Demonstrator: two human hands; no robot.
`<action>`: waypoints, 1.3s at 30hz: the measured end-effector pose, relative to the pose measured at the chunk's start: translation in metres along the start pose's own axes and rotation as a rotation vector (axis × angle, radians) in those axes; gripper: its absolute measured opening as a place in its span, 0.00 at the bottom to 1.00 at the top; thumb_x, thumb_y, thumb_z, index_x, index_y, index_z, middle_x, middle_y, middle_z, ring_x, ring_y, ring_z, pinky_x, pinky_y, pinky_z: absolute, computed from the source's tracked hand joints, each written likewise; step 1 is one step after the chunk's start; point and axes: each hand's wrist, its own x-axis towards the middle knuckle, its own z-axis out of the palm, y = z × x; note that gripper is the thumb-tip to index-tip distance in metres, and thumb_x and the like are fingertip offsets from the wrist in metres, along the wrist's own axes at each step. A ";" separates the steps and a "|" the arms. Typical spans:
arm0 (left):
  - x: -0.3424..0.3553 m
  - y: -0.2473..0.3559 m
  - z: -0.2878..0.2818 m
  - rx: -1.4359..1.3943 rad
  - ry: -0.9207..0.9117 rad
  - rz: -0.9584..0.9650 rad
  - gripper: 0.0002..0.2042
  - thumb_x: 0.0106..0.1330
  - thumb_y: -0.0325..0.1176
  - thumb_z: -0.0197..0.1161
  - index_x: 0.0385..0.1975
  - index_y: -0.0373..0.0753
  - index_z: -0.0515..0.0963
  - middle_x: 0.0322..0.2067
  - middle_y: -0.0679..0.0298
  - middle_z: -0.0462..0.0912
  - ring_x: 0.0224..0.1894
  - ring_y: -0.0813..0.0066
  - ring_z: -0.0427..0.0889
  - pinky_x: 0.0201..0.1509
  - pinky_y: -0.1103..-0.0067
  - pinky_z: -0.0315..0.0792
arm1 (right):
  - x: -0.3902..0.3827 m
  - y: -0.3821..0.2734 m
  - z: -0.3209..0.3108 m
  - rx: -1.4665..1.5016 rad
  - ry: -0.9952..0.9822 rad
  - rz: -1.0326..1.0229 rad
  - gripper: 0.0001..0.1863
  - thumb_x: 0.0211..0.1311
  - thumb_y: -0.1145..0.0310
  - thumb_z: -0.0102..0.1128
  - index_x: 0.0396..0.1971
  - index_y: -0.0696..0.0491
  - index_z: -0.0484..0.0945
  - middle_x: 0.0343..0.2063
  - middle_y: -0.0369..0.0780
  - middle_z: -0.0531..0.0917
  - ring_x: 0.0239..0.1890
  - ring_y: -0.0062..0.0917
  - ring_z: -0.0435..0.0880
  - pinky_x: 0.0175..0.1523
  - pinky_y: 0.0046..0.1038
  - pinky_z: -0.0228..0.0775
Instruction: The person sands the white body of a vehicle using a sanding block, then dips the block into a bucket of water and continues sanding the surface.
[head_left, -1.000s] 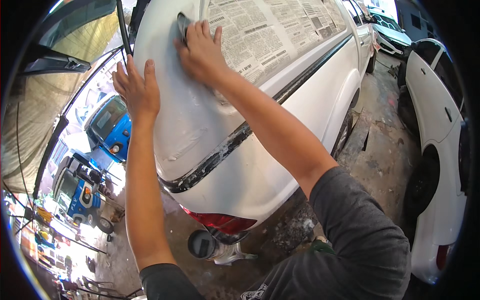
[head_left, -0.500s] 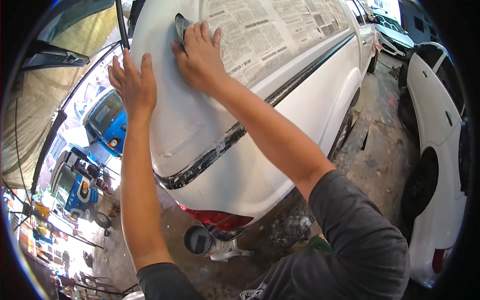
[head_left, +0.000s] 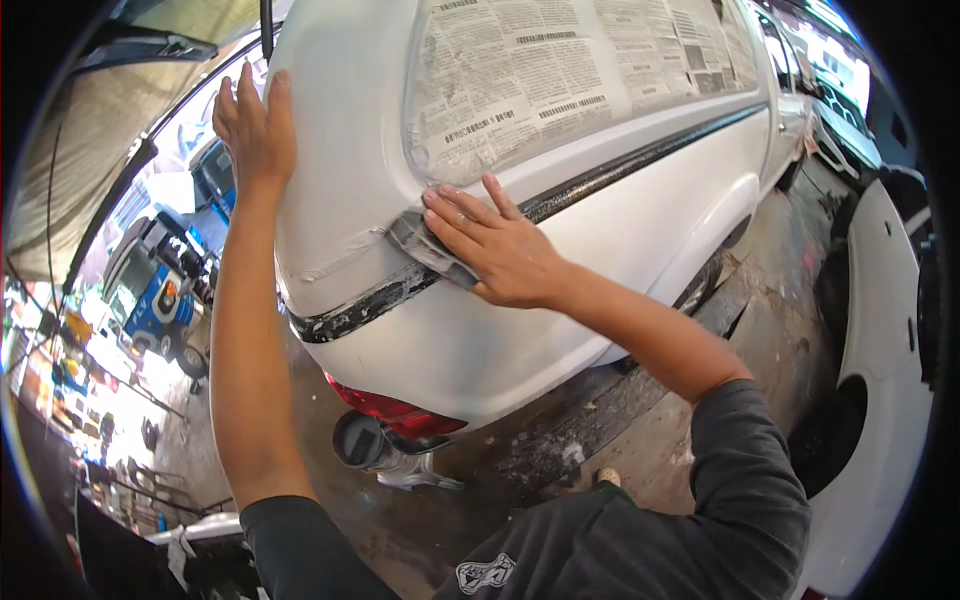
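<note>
My right hand [head_left: 500, 245] presses a dark grey sanding sheet or pad [head_left: 425, 250], fingers laid over it, at the lower corner of a white vehicle's rear canopy [head_left: 340, 130]. Just under it runs a scuffed black trim strip [head_left: 610, 175], with pale smears nearby. My left hand [head_left: 255, 130] is raised at the canopy's left edge, fingers apart and holding nothing; whether it touches the body is unclear. Above my right hand, printed newspaper [head_left: 540, 70] covers the side window. A red tail lamp [head_left: 390, 405] shows below.
A bucket [head_left: 360, 440] stands on the stained floor under the rear corner. A white car [head_left: 880, 340] is close on the right, another vehicle [head_left: 835, 120] farther back. Blue small vehicles [head_left: 160, 300] are at left, beneath a tarp [head_left: 70, 190] and dark overhead bars.
My right hand has moved down and right with the grey sheet, from beside the newspaper's left edge to the lower corner near the black trim. My left hand is slightly higher; the view has shifted.
</note>
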 end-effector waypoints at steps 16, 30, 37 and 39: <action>-0.002 0.037 -0.006 0.250 0.025 -0.139 0.40 0.74 0.64 0.48 0.74 0.36 0.60 0.75 0.38 0.50 0.77 0.38 0.42 0.79 0.51 0.43 | 0.001 0.093 -0.005 0.085 -0.074 -0.480 0.35 0.72 0.51 0.53 0.73 0.55 0.63 0.76 0.41 0.60 0.81 0.30 0.48 0.82 0.52 0.30; 0.004 0.022 -0.017 0.589 0.142 0.128 0.31 0.72 0.43 0.63 0.69 0.33 0.64 0.71 0.43 0.61 0.72 0.41 0.58 0.74 0.53 0.57 | -0.003 0.088 -0.006 0.083 -0.037 -0.472 0.46 0.55 0.54 0.64 0.73 0.59 0.61 0.76 0.46 0.60 0.81 0.33 0.50 0.82 0.51 0.30; -0.068 0.102 -0.022 0.235 0.031 0.049 0.25 0.75 0.42 0.59 0.67 0.36 0.69 0.68 0.44 0.65 0.71 0.45 0.59 0.76 0.56 0.52 | -0.023 0.036 -0.031 0.427 0.076 -0.199 0.38 0.56 0.63 0.68 0.66 0.62 0.68 0.69 0.50 0.69 0.75 0.45 0.60 0.79 0.49 0.47; -0.135 0.164 -0.048 -0.156 -0.180 -0.058 0.24 0.71 0.36 0.64 0.65 0.34 0.71 0.63 0.50 0.74 0.67 0.48 0.70 0.73 0.59 0.59 | -0.075 0.029 -0.029 0.690 -0.041 -0.107 0.31 0.57 0.66 0.66 0.62 0.60 0.73 0.62 0.51 0.76 0.66 0.47 0.73 0.71 0.45 0.63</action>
